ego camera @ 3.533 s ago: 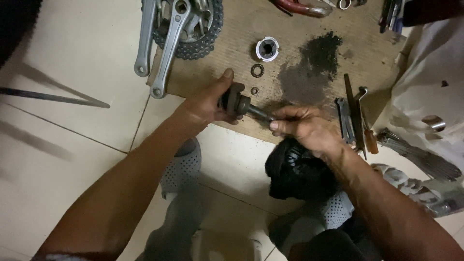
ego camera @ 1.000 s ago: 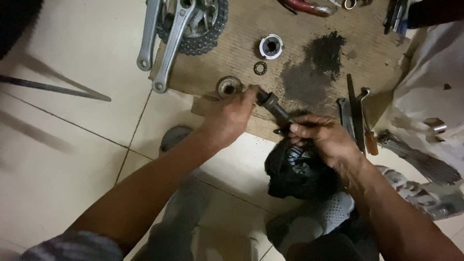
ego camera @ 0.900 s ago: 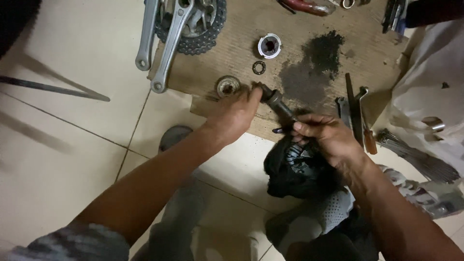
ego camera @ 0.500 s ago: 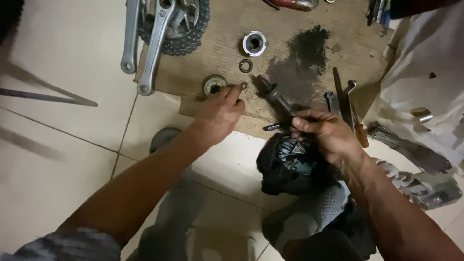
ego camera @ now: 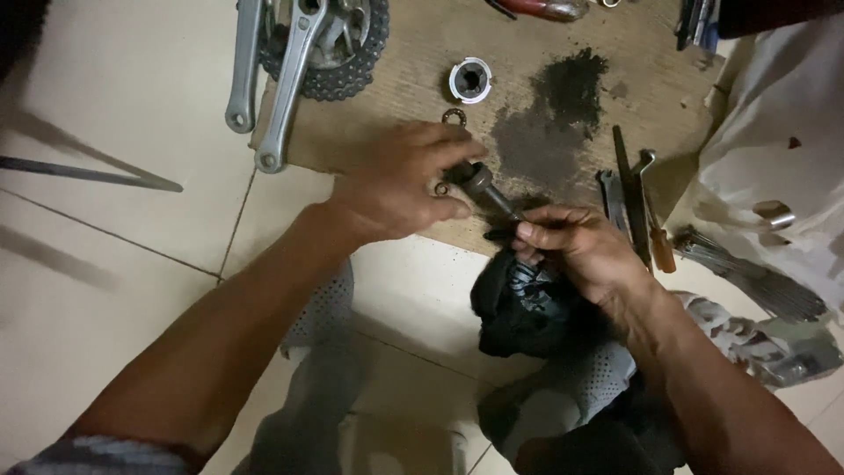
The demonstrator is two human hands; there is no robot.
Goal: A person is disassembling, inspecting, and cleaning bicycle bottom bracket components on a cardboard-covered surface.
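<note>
1. The thing in hand is a short dark metal axle (ego camera: 489, 188), the kind that sits in the middle of a bike's pedal cranks. It's held in the air just above the near edge of the board (ego camera: 422, 53), slanting from upper left down to lower right.

2. The left hand (ego camera: 400, 185) has its fingers curled around the fat upper end, thumb underneath. The right hand (ego camera: 576, 246) pinches the thin lower end between thumb and fingertips. So both hands are closed on the same part, one at each end.

3. Handling guess: solid steel, so stiff and fairly heavy for its size, won't bend or break. Judging by the black grease stain (ego camera: 554, 105) on the board, it's probably oily and slippery. A bare pinch on the thin end could slide, so the thicker shoulder is the safer place to grab.

4. A black rag (ego camera: 519, 303) sits bunched right under the right hand, handy for a better grip.

5. Lying around: a metal cup (ego camera: 469, 79) and a small ring (ego camera: 454, 116) on the board just beyond the left hand, a crank set with chainrings (ego camera: 308, 44) at the upper left, and flat wrenches (ego camera: 629, 193) plus a wooden-handled screwdriver (ego camera: 658, 242) to the right.
</note>
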